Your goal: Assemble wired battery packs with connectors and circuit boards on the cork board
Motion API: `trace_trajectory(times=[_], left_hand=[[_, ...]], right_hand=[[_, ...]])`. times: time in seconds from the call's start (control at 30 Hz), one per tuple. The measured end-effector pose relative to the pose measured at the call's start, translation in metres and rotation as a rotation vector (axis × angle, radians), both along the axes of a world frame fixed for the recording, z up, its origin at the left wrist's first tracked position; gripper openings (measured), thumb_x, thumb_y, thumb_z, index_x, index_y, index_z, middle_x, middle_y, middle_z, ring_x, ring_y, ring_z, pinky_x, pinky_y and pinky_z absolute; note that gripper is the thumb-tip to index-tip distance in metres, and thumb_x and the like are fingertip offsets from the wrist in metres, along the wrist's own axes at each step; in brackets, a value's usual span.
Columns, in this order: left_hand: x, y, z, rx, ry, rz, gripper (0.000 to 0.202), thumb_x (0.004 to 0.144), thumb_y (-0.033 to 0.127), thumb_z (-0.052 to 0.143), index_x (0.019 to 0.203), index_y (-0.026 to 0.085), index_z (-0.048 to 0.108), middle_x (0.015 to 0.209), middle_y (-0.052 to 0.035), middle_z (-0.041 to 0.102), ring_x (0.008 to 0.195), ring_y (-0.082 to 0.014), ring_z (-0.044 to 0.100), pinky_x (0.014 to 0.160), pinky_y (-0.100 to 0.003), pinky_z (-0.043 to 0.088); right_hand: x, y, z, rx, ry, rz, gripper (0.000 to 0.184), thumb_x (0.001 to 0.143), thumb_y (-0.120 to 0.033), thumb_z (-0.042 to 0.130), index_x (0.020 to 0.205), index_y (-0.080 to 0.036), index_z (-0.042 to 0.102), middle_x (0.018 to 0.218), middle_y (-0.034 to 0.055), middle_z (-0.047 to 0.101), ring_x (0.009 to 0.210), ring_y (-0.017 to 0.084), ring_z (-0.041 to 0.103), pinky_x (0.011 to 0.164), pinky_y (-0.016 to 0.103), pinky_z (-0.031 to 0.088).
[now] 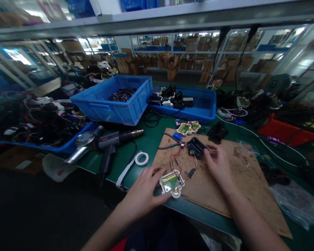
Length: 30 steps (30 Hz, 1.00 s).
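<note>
My left hand (146,190) pinches the near edge of a small green circuit board (172,183) in a pale frame, lying at the front of a brown board (225,184). Thin red and black wires (176,162) run from it to a black battery holder (196,146). My right hand (217,163) rests on the brown board with its fingers curled against the right side of that holder. Two more framed circuit boards (188,128) and a small blue part (177,136) lie farther back.
A heat gun (112,141) and a roll of white tape (141,159) lie on the green bench to the left. Two blue bins (115,108) (206,108) stand behind, with tangled cables on both sides. A red tray (285,134) sits at right, a plastic bag (295,204) nearer.
</note>
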<state>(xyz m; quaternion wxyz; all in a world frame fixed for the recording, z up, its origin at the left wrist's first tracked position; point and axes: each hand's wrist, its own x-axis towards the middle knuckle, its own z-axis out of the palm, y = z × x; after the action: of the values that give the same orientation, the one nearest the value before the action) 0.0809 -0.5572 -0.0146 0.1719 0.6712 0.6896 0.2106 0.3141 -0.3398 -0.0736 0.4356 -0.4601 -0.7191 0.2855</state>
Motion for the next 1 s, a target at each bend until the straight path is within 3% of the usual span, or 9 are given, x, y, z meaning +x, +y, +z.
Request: trace_trajectory(times=[0.07,0.17,0.33,0.43,0.5,0.63,0.73,0.87,1.0], left_hand=[[-0.013,0.014,0.004,0.074,0.009,0.053,0.049,0.093,0.045,0.061,0.137,0.026,0.053,0.134,-0.0086,0.057,0.125,-0.0278,0.054,0.108,-0.046,0.046],[-0.032,0.052,0.004,0.191,0.035,0.144,0.030,0.099,0.029,0.050,0.127,0.023,0.060,0.121,-0.0072,0.065,0.111,-0.0237,0.062,0.101,-0.041,0.050],[-0.038,0.133,0.001,0.250,0.132,0.020,0.033,0.094,0.013,0.047,0.121,0.022,0.065,0.119,-0.0071,0.067,0.115,-0.0238,0.061,0.102,-0.038,0.049],[-0.027,0.166,0.004,0.240,0.134,-0.055,0.031,0.093,0.020,0.054,0.121,0.025,0.065,0.119,-0.0049,0.068,0.116,-0.0231,0.060,0.103,-0.036,0.048],[-0.016,0.178,0.003,0.211,0.136,-0.097,0.027,0.090,0.031,0.062,0.115,0.025,0.067,0.115,-0.0056,0.069,0.110,-0.0250,0.063,0.095,-0.036,0.052],[0.005,0.190,-0.003,0.124,0.153,-0.131,0.018,0.077,0.031,0.074,0.091,0.020,0.071,0.101,-0.0099,0.071,0.096,-0.0298,0.067,0.082,-0.038,0.054],[0.009,0.191,-0.004,0.107,0.118,-0.106,0.010,0.082,0.027,0.070,0.088,0.020,0.069,0.099,-0.0088,0.072,0.097,-0.0270,0.067,0.082,-0.034,0.052],[-0.006,0.174,-0.001,0.142,0.009,-0.030,0.022,0.095,0.040,0.056,0.097,0.020,0.065,0.094,-0.0039,0.073,0.086,-0.0193,0.068,0.076,-0.028,0.051],[-0.028,0.148,-0.009,0.162,-0.035,0.112,0.029,0.101,0.043,0.045,0.096,0.019,0.062,0.090,-0.0039,0.074,0.079,-0.0173,0.069,0.068,-0.025,0.049]], right_hand=[[0.000,-0.002,0.004,0.044,-0.020,-0.010,0.038,0.091,-0.048,0.061,0.117,-0.020,0.062,0.113,0.0139,0.061,0.089,0.025,0.066,0.070,0.041,0.061],[0.000,-0.005,0.010,0.164,-0.055,-0.018,0.035,0.092,-0.041,0.061,0.120,-0.020,0.063,0.114,0.0132,0.058,0.099,0.027,0.063,0.077,0.043,0.060],[-0.002,-0.008,0.018,0.340,-0.103,0.000,0.024,0.094,-0.031,0.058,0.115,-0.021,0.064,0.112,0.0115,0.061,0.109,0.028,0.059,0.087,0.046,0.057],[0.000,-0.009,0.021,0.356,-0.096,-0.011,0.022,0.094,-0.030,0.058,0.113,-0.021,0.065,0.110,0.0114,0.061,0.106,0.028,0.059,0.084,0.045,0.057],[0.001,-0.010,0.024,0.360,-0.087,-0.024,0.022,0.094,-0.029,0.057,0.113,-0.021,0.065,0.110,0.0115,0.061,0.105,0.027,0.060,0.080,0.043,0.057],[0.002,-0.012,0.028,0.353,-0.070,-0.023,0.022,0.094,-0.028,0.058,0.114,-0.021,0.065,0.110,0.0114,0.061,0.104,0.027,0.060,0.078,0.041,0.058],[0.003,-0.013,0.029,0.344,-0.055,-0.021,0.021,0.094,-0.027,0.058,0.112,-0.021,0.065,0.109,0.0114,0.062,0.104,0.026,0.061,0.078,0.041,0.058],[0.004,-0.013,0.029,0.325,-0.036,-0.028,0.019,0.094,-0.027,0.058,0.110,-0.021,0.065,0.110,0.0109,0.062,0.101,0.025,0.062,0.078,0.040,0.058],[0.004,-0.014,0.030,0.294,-0.014,-0.017,0.016,0.094,-0.028,0.058,0.108,-0.022,0.065,0.110,0.0105,0.062,0.101,0.025,0.062,0.078,0.040,0.058]])
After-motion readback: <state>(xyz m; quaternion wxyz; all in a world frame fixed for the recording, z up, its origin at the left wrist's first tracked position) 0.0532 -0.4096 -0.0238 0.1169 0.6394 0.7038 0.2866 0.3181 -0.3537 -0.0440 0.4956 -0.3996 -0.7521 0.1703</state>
